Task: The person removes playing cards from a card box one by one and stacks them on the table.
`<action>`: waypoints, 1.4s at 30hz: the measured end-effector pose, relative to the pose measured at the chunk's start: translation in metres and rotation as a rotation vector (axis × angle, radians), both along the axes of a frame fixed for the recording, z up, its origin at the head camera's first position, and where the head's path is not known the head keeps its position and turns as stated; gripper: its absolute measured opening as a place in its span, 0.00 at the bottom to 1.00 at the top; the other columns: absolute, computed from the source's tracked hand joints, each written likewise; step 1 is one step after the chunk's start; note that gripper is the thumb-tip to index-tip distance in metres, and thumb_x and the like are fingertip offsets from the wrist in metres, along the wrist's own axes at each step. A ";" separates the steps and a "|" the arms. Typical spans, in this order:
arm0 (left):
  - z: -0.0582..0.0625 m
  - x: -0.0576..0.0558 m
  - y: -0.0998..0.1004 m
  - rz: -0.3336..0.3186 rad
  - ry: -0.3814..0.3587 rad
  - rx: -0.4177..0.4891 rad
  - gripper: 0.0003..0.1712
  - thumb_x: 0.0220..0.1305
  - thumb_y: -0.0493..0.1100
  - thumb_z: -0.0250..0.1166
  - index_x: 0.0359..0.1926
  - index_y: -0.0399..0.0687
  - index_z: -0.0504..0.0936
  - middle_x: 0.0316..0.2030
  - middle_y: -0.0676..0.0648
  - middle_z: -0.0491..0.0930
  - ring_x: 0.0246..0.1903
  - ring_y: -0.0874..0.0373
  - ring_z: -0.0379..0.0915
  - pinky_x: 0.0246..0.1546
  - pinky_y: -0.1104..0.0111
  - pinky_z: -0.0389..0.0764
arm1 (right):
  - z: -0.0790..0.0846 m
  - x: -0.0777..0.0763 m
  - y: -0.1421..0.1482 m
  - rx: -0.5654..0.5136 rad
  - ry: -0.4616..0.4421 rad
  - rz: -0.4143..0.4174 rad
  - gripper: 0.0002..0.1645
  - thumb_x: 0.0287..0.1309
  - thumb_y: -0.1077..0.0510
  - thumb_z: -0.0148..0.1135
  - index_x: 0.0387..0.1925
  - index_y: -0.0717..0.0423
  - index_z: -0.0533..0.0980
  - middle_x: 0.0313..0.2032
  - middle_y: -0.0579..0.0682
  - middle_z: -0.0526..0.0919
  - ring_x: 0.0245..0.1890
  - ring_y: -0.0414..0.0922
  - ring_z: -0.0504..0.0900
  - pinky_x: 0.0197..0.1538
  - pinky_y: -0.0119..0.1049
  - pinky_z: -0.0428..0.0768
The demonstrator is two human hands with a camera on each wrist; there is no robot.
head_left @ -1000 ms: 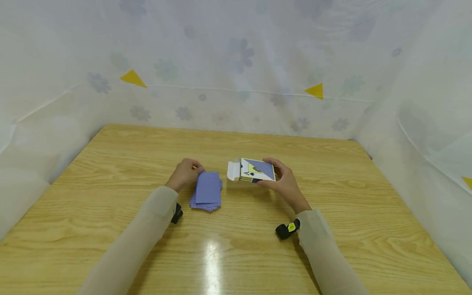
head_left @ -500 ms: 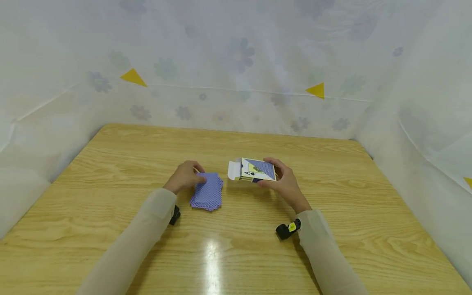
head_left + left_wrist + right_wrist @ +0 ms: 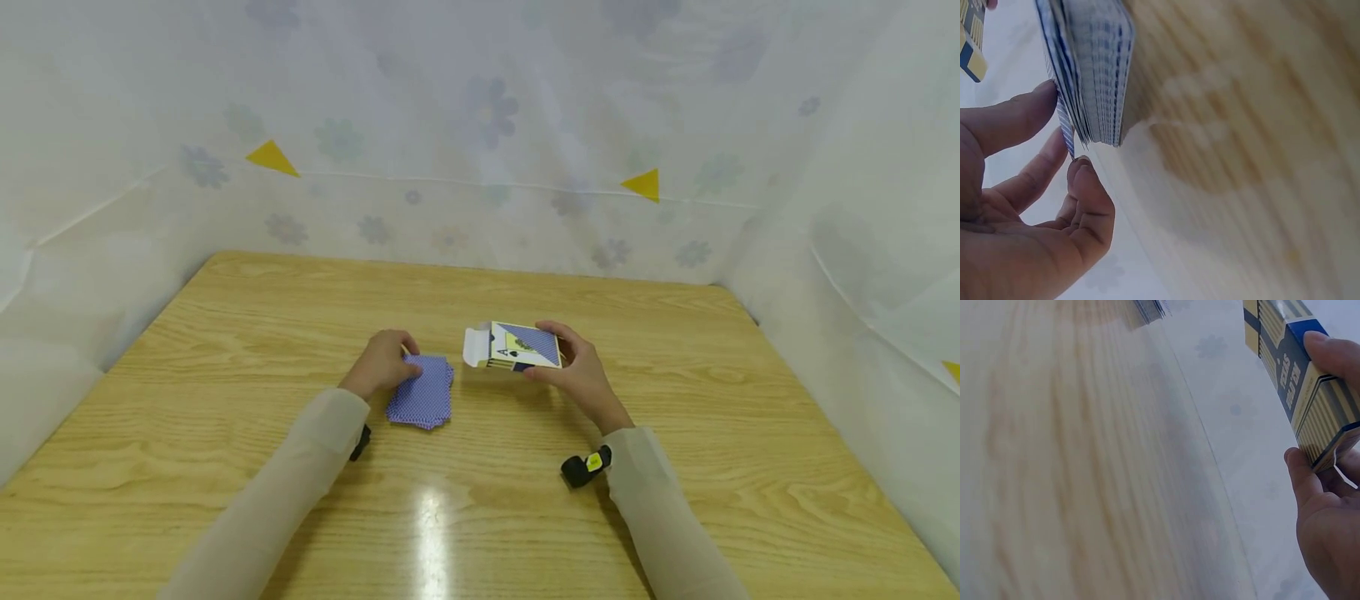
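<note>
A squared-up but slightly uneven stack of blue-patterned playing cards point(image 3: 422, 400) lies face down on the table, left of centre. My left hand point(image 3: 381, 362) is at its far left corner. In the left wrist view, the thumb lies on the back of the top card point(image 3: 1066, 128), which juts past the stack, and curled fingers meet its edge. My right hand point(image 3: 583, 375) grips the right end of a card box point(image 3: 525, 343) printed with an ace. The box's open white flap point(image 3: 475, 347) points left, toward the stack; its inside is hidden.
The wooden table point(image 3: 480, 517) reaches back to a white flowered curtain point(image 3: 450, 108), which also hangs at both sides. A black wrist camera point(image 3: 585, 468) sits below the right cuff.
My left thumb has come over the top of the stack, and the top card has shifted slightly nearer, more in line with the others. The right hand and box have stayed put.
</note>
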State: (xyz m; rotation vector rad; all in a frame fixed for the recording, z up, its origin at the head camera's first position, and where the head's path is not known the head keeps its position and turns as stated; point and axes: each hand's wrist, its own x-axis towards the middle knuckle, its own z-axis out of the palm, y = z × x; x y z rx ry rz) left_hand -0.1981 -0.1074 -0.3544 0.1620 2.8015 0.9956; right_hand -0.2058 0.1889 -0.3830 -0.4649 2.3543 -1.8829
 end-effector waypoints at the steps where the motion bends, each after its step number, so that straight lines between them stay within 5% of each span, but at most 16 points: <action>1: 0.000 0.000 0.000 -0.003 -0.002 -0.002 0.15 0.57 0.33 0.66 0.45 0.30 0.77 0.38 0.37 0.77 0.35 0.50 0.73 0.33 0.66 0.75 | 0.000 0.000 0.000 0.002 0.001 0.000 0.42 0.48 0.65 0.71 0.65 0.55 0.65 0.63 0.54 0.67 0.56 0.47 0.69 0.51 0.20 0.72; 16: -0.004 0.000 0.000 -0.035 0.005 -0.018 0.15 0.59 0.34 0.65 0.46 0.30 0.78 0.43 0.34 0.77 0.40 0.47 0.73 0.37 0.63 0.77 | -0.003 -0.002 0.001 -0.011 0.004 0.014 0.43 0.48 0.66 0.70 0.66 0.59 0.63 0.64 0.54 0.66 0.55 0.44 0.70 0.51 0.20 0.73; 24: 0.006 -0.002 0.002 0.017 0.019 0.002 0.18 0.66 0.40 0.57 0.51 0.29 0.73 0.43 0.34 0.75 0.41 0.47 0.71 0.37 0.61 0.75 | -0.001 -0.001 0.000 -0.002 -0.002 0.014 0.42 0.48 0.64 0.71 0.65 0.52 0.65 0.64 0.53 0.66 0.56 0.46 0.69 0.51 0.21 0.72; 29: 0.014 -0.001 0.013 0.027 0.024 0.069 0.19 0.68 0.43 0.56 0.52 0.32 0.72 0.45 0.34 0.75 0.44 0.45 0.72 0.41 0.58 0.75 | -0.003 -0.001 0.001 0.011 0.009 0.019 0.42 0.48 0.65 0.71 0.65 0.54 0.65 0.63 0.54 0.67 0.55 0.45 0.70 0.51 0.21 0.72; 42: 0.015 -0.002 0.056 -0.044 -0.103 0.200 0.31 0.68 0.51 0.56 0.62 0.36 0.59 0.36 0.42 0.75 0.26 0.56 0.66 0.28 0.68 0.68 | -0.002 -0.001 -0.006 0.004 0.030 0.050 0.42 0.47 0.66 0.72 0.64 0.55 0.66 0.66 0.59 0.64 0.57 0.47 0.69 0.53 0.21 0.71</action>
